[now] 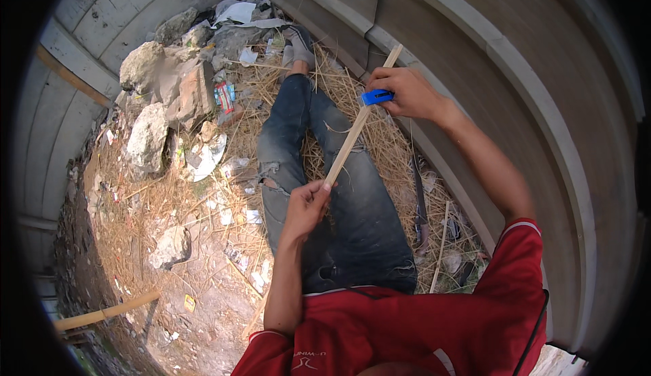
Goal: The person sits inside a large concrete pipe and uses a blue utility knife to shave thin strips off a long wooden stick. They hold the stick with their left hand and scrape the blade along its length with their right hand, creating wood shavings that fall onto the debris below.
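A long, pale split-bamboo strip (348,144) slants up and to the right across my outstretched legs. My left hand (306,208) pinches its lower end between thumb and fingers, above my thighs. Farther out, my right hand (409,92) is closed around a small blue plastic tool with a dark slot (377,96), which looks like a utility knife. This tool rests against the strip's upper part, and its blade cannot be made out. A thin shaving curls off the strip's side. The strip's far end sticks out beyond my right hand.
Straw-like shavings (390,166) cover the ground around my legs in torn jeans (359,220). Large rocks (178,91) and litter lie on the left. Corrugated metal sheeting (488,98) rises close on my right. A bamboo pole (108,313) juts in at the lower left.
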Demonstrator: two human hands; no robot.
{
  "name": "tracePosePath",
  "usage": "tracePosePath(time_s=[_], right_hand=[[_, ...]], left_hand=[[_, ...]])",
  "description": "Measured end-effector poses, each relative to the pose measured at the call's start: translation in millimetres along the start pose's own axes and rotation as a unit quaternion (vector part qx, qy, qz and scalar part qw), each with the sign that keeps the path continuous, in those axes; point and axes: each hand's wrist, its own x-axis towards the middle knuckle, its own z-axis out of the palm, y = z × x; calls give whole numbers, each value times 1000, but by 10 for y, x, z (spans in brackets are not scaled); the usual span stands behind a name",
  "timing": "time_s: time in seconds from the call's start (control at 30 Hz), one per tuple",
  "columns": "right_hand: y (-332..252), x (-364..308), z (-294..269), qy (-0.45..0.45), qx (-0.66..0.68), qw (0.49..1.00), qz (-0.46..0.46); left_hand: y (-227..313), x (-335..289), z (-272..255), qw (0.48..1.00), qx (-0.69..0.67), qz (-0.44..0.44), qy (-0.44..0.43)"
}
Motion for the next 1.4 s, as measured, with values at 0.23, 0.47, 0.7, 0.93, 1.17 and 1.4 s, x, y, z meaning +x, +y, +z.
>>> tracePosePath(time_s=[0.23, 0.47, 0.7, 0.93, 1.17, 1.4], right_hand=[[52, -34, -81, -102, 106, 989, 21], [210, -131, 146, -27, 226, 962, 153], [141, -114, 240, -13, 379, 878, 292], [275, -52, -60, 273, 514, 750, 313], [297, -266, 87, 271, 194, 864, 378], [-948, -514, 833, -81, 118, 955, 259]], left_hand=[[-98, -46, -79, 1000, -4, -15, -17], [-74, -66, -79, 999, 3, -18, -26], [-45, -105, -77, 999, 20, -18, -19], [-255, -158, -105, 998, 51, -30, -14], [-188, 39, -113, 998, 56, 15, 22], [-45, 281, 23, 991, 101, 20, 83]])
